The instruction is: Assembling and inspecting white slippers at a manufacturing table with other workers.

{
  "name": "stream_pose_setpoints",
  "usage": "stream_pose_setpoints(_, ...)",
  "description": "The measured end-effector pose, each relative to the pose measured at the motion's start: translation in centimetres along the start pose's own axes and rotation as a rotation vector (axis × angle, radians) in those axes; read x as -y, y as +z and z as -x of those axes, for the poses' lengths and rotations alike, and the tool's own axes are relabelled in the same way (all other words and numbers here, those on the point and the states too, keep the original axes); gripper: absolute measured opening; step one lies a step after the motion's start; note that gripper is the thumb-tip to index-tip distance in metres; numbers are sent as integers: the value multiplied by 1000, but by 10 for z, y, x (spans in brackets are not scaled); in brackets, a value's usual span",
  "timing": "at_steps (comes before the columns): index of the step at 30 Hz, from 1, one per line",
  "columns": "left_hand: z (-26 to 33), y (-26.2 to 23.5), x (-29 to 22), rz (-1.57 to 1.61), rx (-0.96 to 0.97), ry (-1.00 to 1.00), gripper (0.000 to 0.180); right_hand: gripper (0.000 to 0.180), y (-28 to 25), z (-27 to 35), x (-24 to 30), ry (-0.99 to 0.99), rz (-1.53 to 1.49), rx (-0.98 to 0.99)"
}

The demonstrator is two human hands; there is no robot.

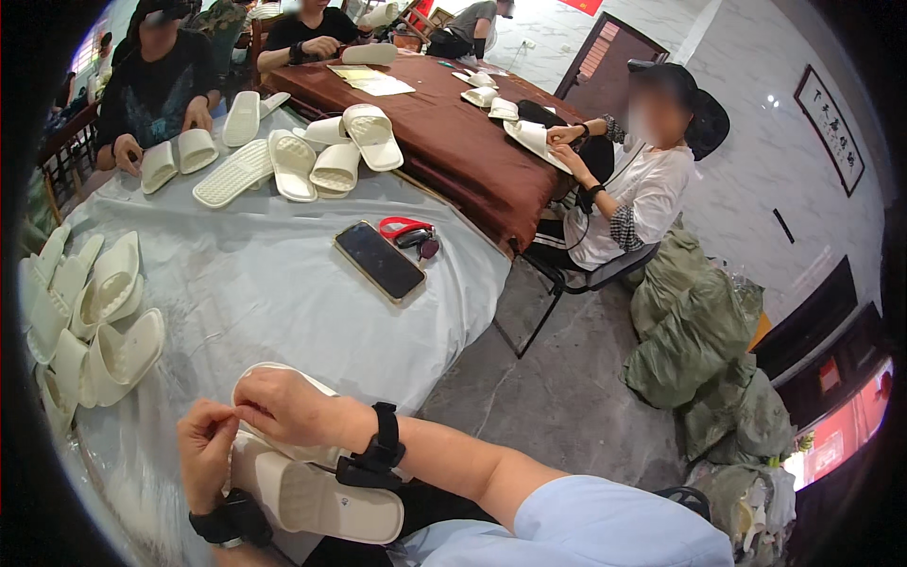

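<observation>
My left hand (pixel 206 446) and my right hand (pixel 283 402) meet at the fingertips, both pinched together; anything between them is too small or hidden to make out. Under my right hand lies a cream slide slipper (pixel 319 380), mostly covered by the hand and wrist. Closer to me, another cream slipper (pixel 354 506) rests at the table's near edge, its strap beside my left wrist. Black bands with small boxes circle both my wrists. The table (pixel 246 312) wears a pale plastic sheet.
Slippers pile up at the left (pixel 118 354) and far side (pixel 293 165). A phone (pixel 381 262) lies mid-table beside red-strapped keys (pixel 416 236). Several people sit around; one at the brown table (pixel 453 123) handles a slipper (pixel 534 140). Green sacks (pixel 680 331) line the right wall.
</observation>
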State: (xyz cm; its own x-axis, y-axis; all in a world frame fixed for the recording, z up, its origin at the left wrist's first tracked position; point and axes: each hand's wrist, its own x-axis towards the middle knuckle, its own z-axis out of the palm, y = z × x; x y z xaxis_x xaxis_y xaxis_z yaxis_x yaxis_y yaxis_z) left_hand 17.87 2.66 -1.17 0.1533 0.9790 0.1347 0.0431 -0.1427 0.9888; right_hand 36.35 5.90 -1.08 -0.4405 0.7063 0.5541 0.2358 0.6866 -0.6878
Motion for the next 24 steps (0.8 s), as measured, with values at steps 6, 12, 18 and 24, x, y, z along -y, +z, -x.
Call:
stream_pose_setpoints(6, -1, -2, 2, -35, -4, 34, 4, 10, -1, -1, 1, -10, 20, 29)
stream_pose_setpoints(12, -2, -2, 8, 61, -24, 12, 6, 10, -3, -1, 4, -12, 34, 42)
stream_pose_setpoints(18, -1, -5, 6, 83, -31, -81, 5, 11, -1, -1, 5, 14, 19, 46)
stream_pose_setpoints(24, 0, -5, 10, -87, -33, 39, 5, 11, -2, -1, 5, 0, 25, 56)
